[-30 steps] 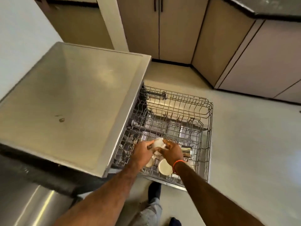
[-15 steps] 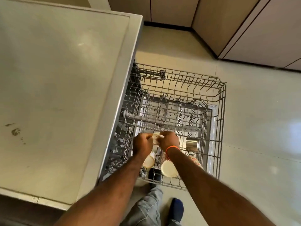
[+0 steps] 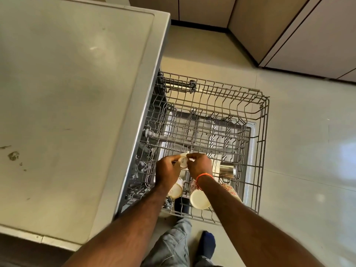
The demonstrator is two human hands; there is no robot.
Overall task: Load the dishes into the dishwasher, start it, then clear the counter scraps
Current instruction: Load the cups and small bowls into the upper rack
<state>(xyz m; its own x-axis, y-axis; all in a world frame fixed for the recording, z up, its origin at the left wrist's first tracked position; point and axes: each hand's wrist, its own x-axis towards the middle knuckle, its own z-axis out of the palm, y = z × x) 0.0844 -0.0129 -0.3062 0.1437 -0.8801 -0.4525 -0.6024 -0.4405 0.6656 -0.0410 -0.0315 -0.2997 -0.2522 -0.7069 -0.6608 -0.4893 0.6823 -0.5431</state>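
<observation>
The dishwasher's grey wire upper rack point(image 3: 263, 135) is pulled out over the floor. Both hands meet above its near half on a small white mug point(image 3: 183, 160) with printed lettering. My left hand point(image 3: 167, 170) grips the mug from the left, and my right hand point(image 3: 199, 165), with an orange wristband, pinches it from the right. Below them in the rack lie a cream mug point(image 3: 176, 189), a patterned cup point(image 3: 199, 199) with a cream inside, another patterned cup point(image 3: 232, 190) and a steel tumbler point(image 3: 228, 170).
The dishwasher's steel top point(image 3: 73, 105), with a few small stains, fills the left. Beige cabinets point(image 3: 300, 31) line the far wall and right side. Pale floor tiles point(image 3: 308, 170) spread to the right of the rack. My legs and blue socks point(image 3: 207, 241) stand at the rack's near edge.
The camera has moved closer and tilted down over the rack. Both hands stay together on the white mug, shifted slightly toward the rack's middle.
</observation>
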